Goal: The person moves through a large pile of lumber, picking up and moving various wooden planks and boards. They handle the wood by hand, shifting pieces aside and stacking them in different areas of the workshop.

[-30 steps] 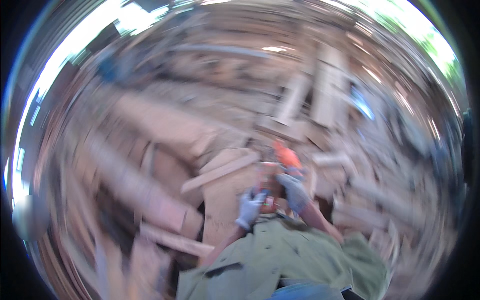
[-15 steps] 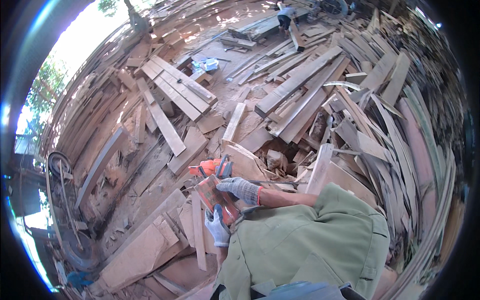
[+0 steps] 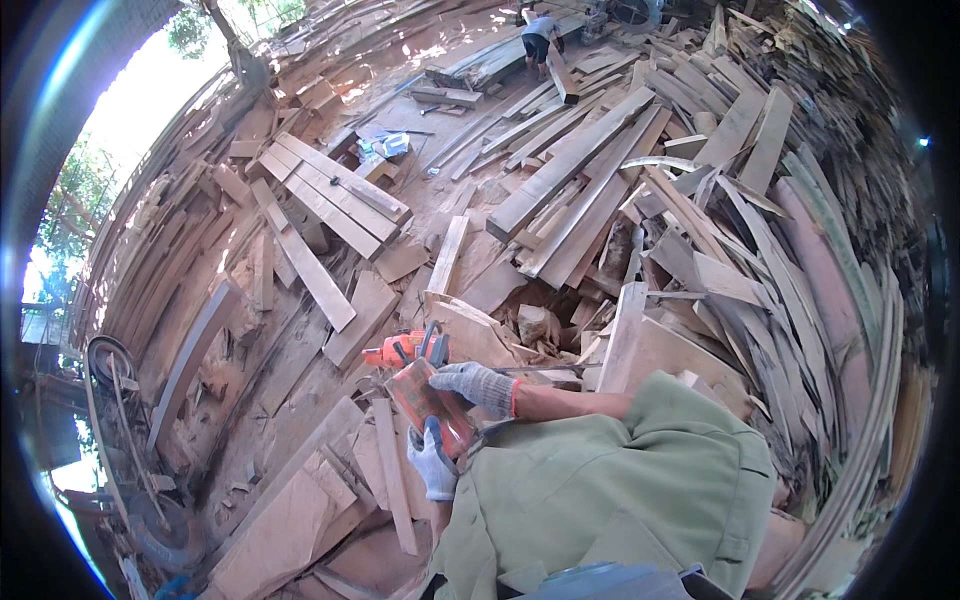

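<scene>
A flat, rectangular reddish packet, partly shiny like plastic, is held between my two hands in front of my body. My right hand, in a grey knitted glove with an orange cuff, grips its upper edge with the thumb lying on top. From below, my left hand, in a pale grey-white glove, has its fingers closed on the lower edge. Just beyond the packet rests an orange chainsaw with a dark handle, its body partly hidden by the packet and my right hand.
Planks and offcuts surround me, with a broken slab just ahead. Several sawn boards lie side by side farther off. Long slats heap up at the right. A wheeled machine stands left. Another person bends over at the back.
The view has shifted, so the surrounding wood sits farther left in the picture. Both hands keep hold of the packet, with little visible change in grip. The distant person appears a little more upright.
</scene>
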Demonstrator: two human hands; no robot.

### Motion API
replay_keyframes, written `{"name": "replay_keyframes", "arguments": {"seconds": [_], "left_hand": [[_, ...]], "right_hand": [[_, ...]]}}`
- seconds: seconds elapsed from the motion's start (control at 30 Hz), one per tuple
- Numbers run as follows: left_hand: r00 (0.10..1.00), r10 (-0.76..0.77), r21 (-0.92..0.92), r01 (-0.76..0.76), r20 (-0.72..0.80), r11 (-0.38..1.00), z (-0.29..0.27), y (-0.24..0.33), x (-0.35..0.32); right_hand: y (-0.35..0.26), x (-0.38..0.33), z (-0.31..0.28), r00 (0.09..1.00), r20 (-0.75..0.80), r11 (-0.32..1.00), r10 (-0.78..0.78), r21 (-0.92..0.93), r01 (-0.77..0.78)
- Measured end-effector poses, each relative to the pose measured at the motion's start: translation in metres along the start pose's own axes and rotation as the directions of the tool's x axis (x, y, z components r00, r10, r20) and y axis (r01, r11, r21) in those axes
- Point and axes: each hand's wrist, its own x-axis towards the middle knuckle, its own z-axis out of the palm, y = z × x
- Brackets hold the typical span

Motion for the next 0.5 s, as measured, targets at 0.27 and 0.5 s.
{"name": "replay_keyframes", "arguments": {"seconds": [0.27,0.5], "left_hand": [[0.997,0.065,0.053,-0.063,-0.039,0.997,-0.002,-0.005,-0.005],[0.998,0.037,0.019,-0.036,-0.054,0.999,-0.008,-0.014,-0.001]], "right_hand": [[-0.005,-0.004,0.004,0.999,0.051,0.999,0.009,-0.038,-0.007],[0.008,0.007,0.0,0.998,0.058,1.0,-0.024,-0.014,0.025]]}}
